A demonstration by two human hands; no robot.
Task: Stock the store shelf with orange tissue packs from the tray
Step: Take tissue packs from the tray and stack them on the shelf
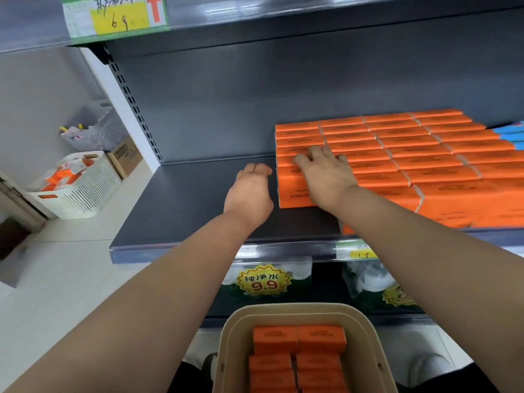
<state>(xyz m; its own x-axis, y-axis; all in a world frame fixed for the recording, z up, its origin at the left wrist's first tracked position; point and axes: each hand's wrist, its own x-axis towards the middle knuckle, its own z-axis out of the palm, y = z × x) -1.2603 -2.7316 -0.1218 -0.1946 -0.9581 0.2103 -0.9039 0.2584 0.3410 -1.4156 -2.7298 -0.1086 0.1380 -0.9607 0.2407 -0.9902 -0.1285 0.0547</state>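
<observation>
The fingers (304, 158) of the right hand (323, 171) are lying spread and flat on top of the stack (411, 154) of orange packs, pressing down near its left end and pinching nothing. The left hand (251, 191) is hovering just beside the stack's left face at nine o'clock, its fingers loosely curled and holding nothing. I cannot tell whether they are touching it. The stack is sitting on the shelf (184, 205), filling its right part. More packs (297, 353) are lying in the tray (226, 350) at six o'clock, well below both hands, their long axes running left to right. Neither hand is looking clearly nearer, so either would be reaching straight back and down.
</observation>
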